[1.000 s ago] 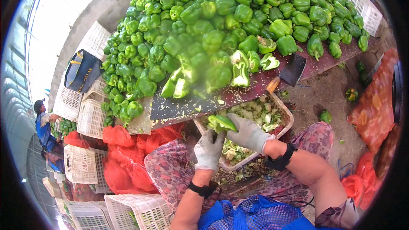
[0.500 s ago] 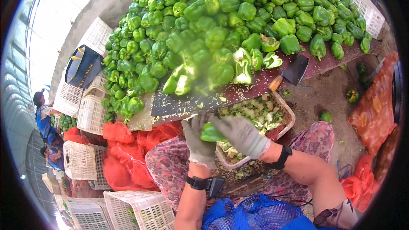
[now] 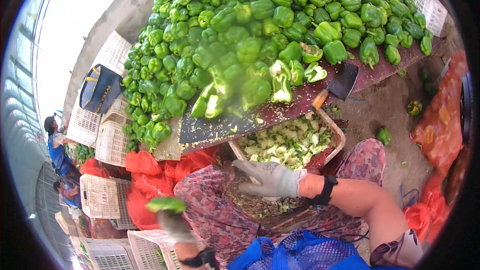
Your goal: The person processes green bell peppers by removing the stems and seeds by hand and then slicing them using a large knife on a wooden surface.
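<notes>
While a green pepper [image 3: 166, 204] appears at seven o'clock against the blurred left hand [image 3: 176, 227], whose grip cannot be told, the right hand [image 3: 272, 176], fingers spread, hovers well apart at five o'clock.

Grey-coated white fabric gloves [image 3: 274, 180] are worn with wide black wrist straps [image 3: 328, 190]. There is a bright blue mesh vest [image 3: 320, 252], a dark patterned sleeve [image 3: 397, 253] and pink-and-grey floral trousers [image 3: 210, 195]
</notes>
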Demonstrator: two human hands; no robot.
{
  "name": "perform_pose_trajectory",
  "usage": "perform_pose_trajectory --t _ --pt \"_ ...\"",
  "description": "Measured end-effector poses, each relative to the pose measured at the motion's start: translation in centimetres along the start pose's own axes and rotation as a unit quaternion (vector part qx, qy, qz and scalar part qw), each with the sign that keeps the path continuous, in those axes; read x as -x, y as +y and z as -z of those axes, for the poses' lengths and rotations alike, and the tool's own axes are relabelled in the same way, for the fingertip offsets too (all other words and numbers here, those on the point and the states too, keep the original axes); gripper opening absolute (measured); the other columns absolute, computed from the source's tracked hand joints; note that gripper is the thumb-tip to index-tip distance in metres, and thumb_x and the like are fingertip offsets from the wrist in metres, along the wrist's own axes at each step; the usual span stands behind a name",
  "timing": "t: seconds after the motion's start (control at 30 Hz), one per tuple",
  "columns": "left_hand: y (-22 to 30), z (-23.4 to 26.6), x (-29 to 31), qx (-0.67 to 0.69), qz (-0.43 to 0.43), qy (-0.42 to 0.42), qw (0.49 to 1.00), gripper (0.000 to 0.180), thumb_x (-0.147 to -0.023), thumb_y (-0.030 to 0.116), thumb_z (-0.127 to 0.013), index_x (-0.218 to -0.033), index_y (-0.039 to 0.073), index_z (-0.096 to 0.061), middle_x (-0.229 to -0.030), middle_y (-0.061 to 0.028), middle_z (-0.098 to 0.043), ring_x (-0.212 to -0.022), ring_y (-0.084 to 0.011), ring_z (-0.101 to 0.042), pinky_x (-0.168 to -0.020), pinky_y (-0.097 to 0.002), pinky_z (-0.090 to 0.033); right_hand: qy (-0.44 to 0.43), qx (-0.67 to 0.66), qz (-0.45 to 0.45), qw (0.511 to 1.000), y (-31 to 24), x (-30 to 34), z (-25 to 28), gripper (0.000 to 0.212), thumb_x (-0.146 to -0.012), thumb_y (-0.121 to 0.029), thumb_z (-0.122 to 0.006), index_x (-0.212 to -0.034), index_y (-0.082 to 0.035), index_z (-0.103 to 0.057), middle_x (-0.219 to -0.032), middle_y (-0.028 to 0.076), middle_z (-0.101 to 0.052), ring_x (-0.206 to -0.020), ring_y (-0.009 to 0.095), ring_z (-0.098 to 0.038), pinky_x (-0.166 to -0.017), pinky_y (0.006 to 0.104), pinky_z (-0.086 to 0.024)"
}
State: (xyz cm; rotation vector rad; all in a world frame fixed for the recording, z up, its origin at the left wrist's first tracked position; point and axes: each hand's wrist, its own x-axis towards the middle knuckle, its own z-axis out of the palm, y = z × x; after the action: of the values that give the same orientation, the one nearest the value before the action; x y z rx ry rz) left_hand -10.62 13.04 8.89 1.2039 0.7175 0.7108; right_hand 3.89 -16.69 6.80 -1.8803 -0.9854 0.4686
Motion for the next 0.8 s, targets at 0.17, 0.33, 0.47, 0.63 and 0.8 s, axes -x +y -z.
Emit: perform_pose_trajectory --t 0.17,0.33,0.47,0.63,0.8 --pt "9.5 19.7 -1.6 -0.426 -0.128 0.326 0.834 0.035 -0.094 0.023 -0.050 -0.126 0.008 -0.054 -0.119 -0.0086 -0.059 -0.108 -0.0225 -0.056 -0.093 -0.0376 -0.047 0.070 0.080 0.009 0.994 0.4 -0.2 -0.2 0.059 -0.094 -0.036 -0.056 -0.140 -0.006 -0.036 -0.114 0.025 -0.059 -0.090 0.040 -0.064 -0.077 0.0443 -0.051" --pt "10.1 21.4 -1.5 -0.585 -0.184 0.407 0.677 0.039 -0.093 0.016 -0.051 -0.131 0.007 -0.052 -0.123 -0.0087 -0.057 -0.110 -0.0213 -0.054 -0.093 -0.0353 -0.046 0.092 0.064 0.061 0.992 -0.3 -0.5 -0.2 0.047 -0.094 -0.034 -0.053 -0.131 -0.004 -0.046 -0.097 0.016 -0.061 -0.084 0.034 -0.064 -0.071 0.0439 -0.052" --pt "6.0 8.5 -7.2 -0.476 -0.359 0.192 0.780 0.043 -0.092 0.010 -0.052 -0.135 0.006 -0.050 -0.127 -0.0087 -0.055 -0.113 -0.0203 -0.053 -0.094 -0.0334 -0.045 0.086 0.078 0.080 0.990 0.6 -0.8 -0.3 0.048 -0.093 -0.032 -0.054 -0.128 0.000 -0.047 -0.093 0.016 -0.060 -0.082 0.034 -0.063 -0.070 0.0432 -0.051" --pt "-5.0 -15.2 -7.0 -0.350 -0.240 -0.205 0.882 0.049 -0.086 0.000 -0.061 -0.134 0.002 -0.051 -0.128 -0.0115 -0.056 -0.114 -0.0204 -0.053 -0.095 -0.0322 -0.044 0.123 0.127 0.093 0.980 1.3 -1.0 -0.6 0.044 -0.091 -0.031 -0.056 -0.122 0.000 -0.052 -0.089 0.014 -0.060 -0.080 0.030 -0.064 -0.068 0.0396 -0.053" --pt "-14.7 -25.6 -7.7 -0.490 -0.257 -0.313 0.772 0.047 -0.084 0.014 -0.067 -0.127 0.002 -0.053 -0.125 -0.0194 -0.056 -0.116 -0.0330 -0.054 -0.098 -0.0387 -0.045 0.181 0.194 0.091 0.960 2.6 -1.0 0.0 0.041 -0.089 -0.029 -0.057 -0.120 -0.002 -0.053 -0.098 0.016 -0.061 -0.082 0.028 -0.064 -0.067 0.0389 -0.052"
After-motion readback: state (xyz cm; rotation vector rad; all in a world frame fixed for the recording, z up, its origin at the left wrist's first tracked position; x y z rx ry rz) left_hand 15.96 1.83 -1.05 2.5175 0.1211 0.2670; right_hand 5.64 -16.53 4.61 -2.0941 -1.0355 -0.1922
